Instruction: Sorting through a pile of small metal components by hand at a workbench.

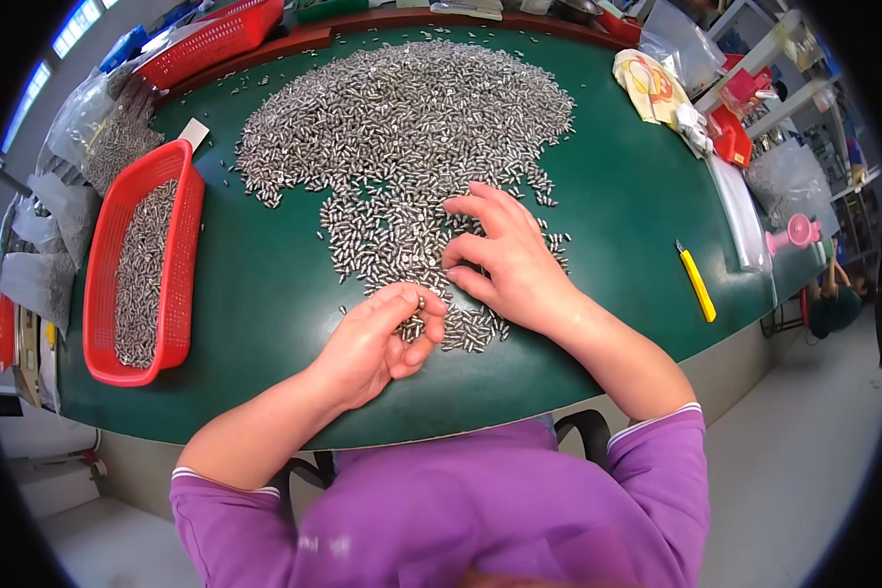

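Note:
A large heap of small shiny metal cylinders (412, 108) spreads over the green table (274, 294), with a thinner trail of them running toward me. At the near end of that trail is my left hand (387, 328), palm turned up and fingers curled around several metal cylinders (414, 323). My right hand (505, 250) hovers low over the thinner part, palm down. Its fingers are bent and apart, with the tips at the loose pieces; I see nothing held in them. A small cluster of cylinders (472, 330) lies between the two hands, close to the table's near edge.
A red perforated basket (188, 245) of cylinders stands at left, beside clear bags (44, 265). Toward the right lie a yellow cutter knife (697, 284), a printed cloth (652, 88) and a pink handheld fan (799, 231). Another red basket (211, 44) sits at far left. Another person (835, 306) is at far right.

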Demonstrator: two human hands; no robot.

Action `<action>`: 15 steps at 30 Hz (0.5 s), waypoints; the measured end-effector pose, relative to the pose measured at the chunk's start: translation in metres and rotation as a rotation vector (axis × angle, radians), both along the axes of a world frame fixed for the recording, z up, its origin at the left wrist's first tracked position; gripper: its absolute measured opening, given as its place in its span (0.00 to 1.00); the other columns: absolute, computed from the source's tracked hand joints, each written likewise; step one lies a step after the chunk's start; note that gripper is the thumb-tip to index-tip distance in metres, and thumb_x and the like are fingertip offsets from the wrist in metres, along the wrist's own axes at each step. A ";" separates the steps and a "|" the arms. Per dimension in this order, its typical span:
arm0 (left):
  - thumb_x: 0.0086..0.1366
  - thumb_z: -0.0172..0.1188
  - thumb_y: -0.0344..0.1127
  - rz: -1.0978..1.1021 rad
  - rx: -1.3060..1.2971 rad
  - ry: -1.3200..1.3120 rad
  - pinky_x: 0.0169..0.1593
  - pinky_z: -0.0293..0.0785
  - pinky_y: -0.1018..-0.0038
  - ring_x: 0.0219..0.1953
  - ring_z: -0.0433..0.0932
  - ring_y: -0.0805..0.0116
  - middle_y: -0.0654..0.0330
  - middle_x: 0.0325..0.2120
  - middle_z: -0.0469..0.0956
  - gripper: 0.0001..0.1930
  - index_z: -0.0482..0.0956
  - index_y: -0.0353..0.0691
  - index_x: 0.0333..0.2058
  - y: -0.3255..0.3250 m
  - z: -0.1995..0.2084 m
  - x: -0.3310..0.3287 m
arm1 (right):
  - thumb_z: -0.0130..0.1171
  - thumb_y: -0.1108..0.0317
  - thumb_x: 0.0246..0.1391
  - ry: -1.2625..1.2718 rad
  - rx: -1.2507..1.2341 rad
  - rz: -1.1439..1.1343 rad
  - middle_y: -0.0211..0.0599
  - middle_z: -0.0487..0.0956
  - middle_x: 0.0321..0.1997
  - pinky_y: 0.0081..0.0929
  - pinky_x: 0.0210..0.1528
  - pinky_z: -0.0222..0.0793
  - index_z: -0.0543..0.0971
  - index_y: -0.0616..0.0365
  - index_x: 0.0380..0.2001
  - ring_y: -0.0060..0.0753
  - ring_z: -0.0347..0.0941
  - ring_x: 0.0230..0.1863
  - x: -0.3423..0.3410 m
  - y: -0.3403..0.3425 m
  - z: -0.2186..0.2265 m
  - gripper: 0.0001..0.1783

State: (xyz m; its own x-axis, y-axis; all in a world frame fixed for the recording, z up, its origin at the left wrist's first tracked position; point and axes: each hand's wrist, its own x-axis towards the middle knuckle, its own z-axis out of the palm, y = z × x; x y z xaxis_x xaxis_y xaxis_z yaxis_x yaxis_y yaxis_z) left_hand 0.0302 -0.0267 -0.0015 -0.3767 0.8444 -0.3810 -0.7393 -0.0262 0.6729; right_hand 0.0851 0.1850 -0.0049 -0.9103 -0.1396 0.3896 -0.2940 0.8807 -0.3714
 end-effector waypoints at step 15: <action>0.71 0.48 0.38 -0.019 -0.003 0.048 0.21 0.57 0.83 0.21 0.65 0.78 0.62 0.31 0.73 0.06 0.68 0.43 0.41 0.001 0.000 0.001 | 0.67 0.70 0.43 0.103 -0.117 0.126 0.33 0.72 0.54 0.48 0.62 0.59 0.80 0.48 0.31 0.51 0.60 0.64 0.005 -0.007 0.011 0.10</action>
